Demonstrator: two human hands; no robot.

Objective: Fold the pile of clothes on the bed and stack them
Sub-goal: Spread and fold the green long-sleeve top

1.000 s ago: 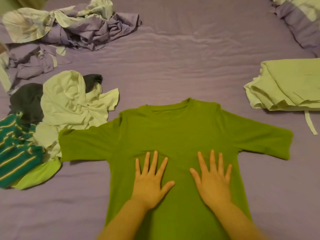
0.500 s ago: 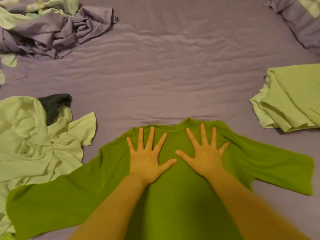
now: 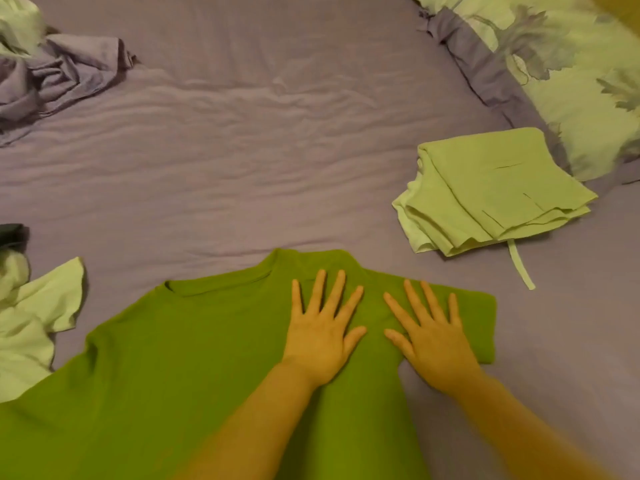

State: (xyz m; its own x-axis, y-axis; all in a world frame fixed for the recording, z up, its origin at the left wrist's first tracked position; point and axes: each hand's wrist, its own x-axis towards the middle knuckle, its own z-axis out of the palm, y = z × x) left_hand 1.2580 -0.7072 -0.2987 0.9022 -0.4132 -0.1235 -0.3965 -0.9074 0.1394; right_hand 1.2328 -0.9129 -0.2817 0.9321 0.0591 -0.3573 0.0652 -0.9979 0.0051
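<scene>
Head | purple bed sheet (image 3: 259, 161) wrinkled | pillow (image 3: 571, 74) far right

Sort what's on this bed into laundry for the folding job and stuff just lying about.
Job: green T-shirt under left hand and right hand; folded pale green stack; unfolded pale green garment; dark garment.
Lying about: pillow; crumpled purple bedding.

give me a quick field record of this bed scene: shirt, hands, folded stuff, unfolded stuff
shirt: green t-shirt spread flat on the purple sheet
left hand: flat on the shirt, fingers spread
right hand: flat on the shirt's sleeve area, fingers spread
folded: pale green garment, beside the pillow
unfolded: pale green top, crumpled purple cloth
</scene>
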